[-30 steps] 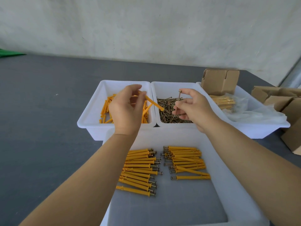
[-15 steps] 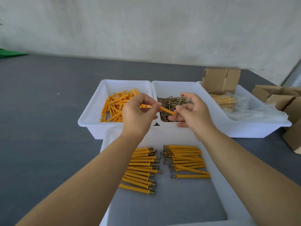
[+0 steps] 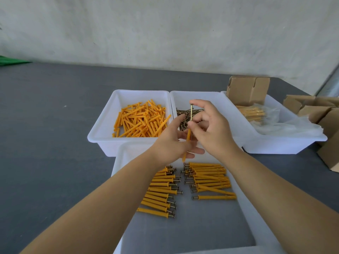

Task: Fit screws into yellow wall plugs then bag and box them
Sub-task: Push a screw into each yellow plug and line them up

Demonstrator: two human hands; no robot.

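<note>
You had four white tubs on the grey table [image 3: 45, 143]: the left tub [image 3: 102, 132] with a loose heap of yellow plugs [image 3: 141, 120], too many to count; the middle tub [image 3: 216, 99] with a tangle of screws [image 3: 180, 114]; the right tub [image 3: 286, 145] with a clear bag [image 3: 286, 125] of fitted plugs and one cardboard box [image 3: 247, 90]; and the near tub [image 3: 256, 213], touching the back tubs' front walls. In the near tub lay two rows of finished pieces, roughly eleven in the left row [image 3: 159, 191] and about ten in the right row [image 3: 211, 178], screw heads facing each other across a narrow gap. More boxes [image 3: 315, 110] stood at the table's right edge. Bare table lay wide on your left, and the near tub's floor was free toward you.

Your left hand [image 3: 172, 143] gripped one yellow plug [image 3: 187, 142] upright, fingers curled round it, above the near tub's far rim. Your right hand [image 3: 211, 129] pinched one screw [image 3: 191, 112] between thumb and forefinger, standing straight above the plug's top, the other fingers spread loosely.
</note>
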